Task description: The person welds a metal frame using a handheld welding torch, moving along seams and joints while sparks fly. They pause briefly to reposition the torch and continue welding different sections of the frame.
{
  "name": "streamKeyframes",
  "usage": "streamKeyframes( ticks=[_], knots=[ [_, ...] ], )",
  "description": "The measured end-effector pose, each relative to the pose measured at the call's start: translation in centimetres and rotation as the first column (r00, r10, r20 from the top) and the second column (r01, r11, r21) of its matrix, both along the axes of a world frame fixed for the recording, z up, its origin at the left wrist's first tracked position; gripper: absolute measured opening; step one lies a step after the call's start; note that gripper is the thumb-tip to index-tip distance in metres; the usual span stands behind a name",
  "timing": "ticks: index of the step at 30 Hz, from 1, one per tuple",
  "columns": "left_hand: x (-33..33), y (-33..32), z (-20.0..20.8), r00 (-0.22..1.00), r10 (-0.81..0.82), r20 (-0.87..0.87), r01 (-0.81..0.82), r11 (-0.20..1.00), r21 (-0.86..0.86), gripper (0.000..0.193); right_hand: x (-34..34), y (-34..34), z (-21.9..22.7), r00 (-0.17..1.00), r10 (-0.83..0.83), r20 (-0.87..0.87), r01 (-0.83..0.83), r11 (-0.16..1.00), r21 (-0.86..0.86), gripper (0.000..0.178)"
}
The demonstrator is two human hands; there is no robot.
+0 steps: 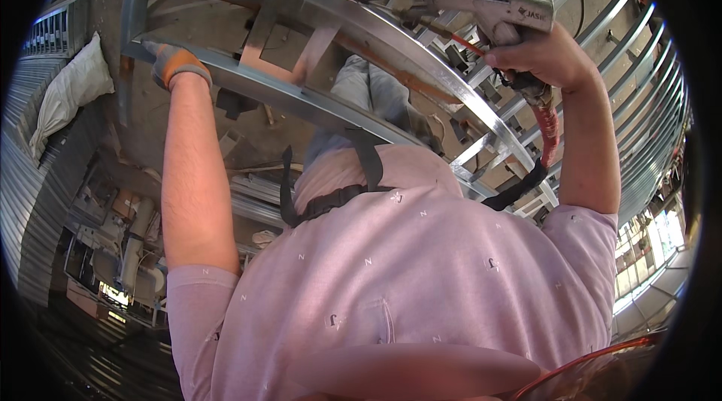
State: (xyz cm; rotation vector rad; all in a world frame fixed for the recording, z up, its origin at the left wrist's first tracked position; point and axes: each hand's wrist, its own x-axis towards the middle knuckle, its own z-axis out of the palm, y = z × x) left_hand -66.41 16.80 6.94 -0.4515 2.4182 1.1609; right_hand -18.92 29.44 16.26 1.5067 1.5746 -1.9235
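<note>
My bare right hand is wrapped round the handle of a grey welding gun. The gun points left, and its thin nozzle reaches the upper edge of a curved steel beam; whether it touches cannot be told. A red-sleeved cable hangs from the handle. On the left, my left hand, in an orange and grey glove, grips the straight steel rail near the frame's corner. Its fingertips are partly hidden. Flat cross plates join the rail and the curved beam.
Long parallel metal bars curve along the right side. A white sack lies on stacked corrugated metal at left. Below the frame are my legs and scattered scraps on the floor. Pipes and machine parts stand at lower left.
</note>
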Motion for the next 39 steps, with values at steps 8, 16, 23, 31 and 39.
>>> streamKeyframes(
  ticks=[8,16,23,31,39],
  knots=[
    [0.2,0.3,0.1,0.999,0.042,0.019,-0.041,0.999,-0.013,0.068,-0.5,-0.2,0.3,0.999,-0.05,0.007,0.05,0.998,-0.039,0.046],
    [3.6,1.4,2.6,0.998,-0.015,-0.061,0.01,0.996,-0.091,0.068,-0.6,-0.5,0.3,0.998,0.006,0.065,-0.009,0.999,0.048,0.052],
    [-2.5,-1.6,-2.8,0.998,-0.063,-0.017,0.062,0.997,-0.051,0.071,-0.9,-0.7,0.7,0.999,0.004,0.052,-0.01,0.994,0.11,0.051],
    [-5.5,-3.4,-5.7,0.988,-0.154,-0.018,0.152,0.986,-0.072,0.071,-0.4,-0.6,0.0,0.994,0.034,0.102,-0.044,0.995,0.093,0.053],
    [1.1,0.5,1.2,1.0,0.016,-0.004,-0.016,0.998,-0.053,0.068,-0.5,-0.6,0.3,0.99,0.054,0.129,-0.066,0.994,0.087,0.044]
  ],
)
